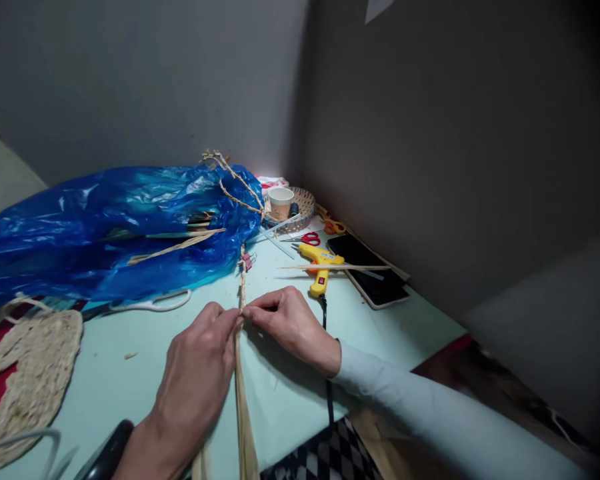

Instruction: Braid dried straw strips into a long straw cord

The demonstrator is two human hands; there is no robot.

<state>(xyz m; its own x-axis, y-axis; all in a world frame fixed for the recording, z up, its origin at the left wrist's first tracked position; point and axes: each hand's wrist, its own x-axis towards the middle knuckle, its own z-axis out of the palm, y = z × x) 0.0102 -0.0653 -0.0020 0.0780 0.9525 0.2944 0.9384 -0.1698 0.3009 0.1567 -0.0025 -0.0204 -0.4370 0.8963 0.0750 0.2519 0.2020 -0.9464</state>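
A braid of dry straw strips (pixel 241 283) runs down the middle of the pale blue table (pixel 130 393), clipped at its far end by a small pink binder clip (pixel 248 261). My left hand (pixel 197 373) pinches the strips from the left where the braid ends. My right hand (pixel 287 323) pinches the same spot from the right, fingertips meeting the left hand's. Loose flat strips (pixel 243 413) trail from the hands toward me.
A blue plastic bag (pixel 105 227) with straw lies at the back left. A yellow glue gun (pixel 320 263), red scissors (pixel 307 238), a black phone (pixel 370 270), a basket with a cup (pixel 283 202) sit at the back right. A woven mat (pixel 27 373) lies left.
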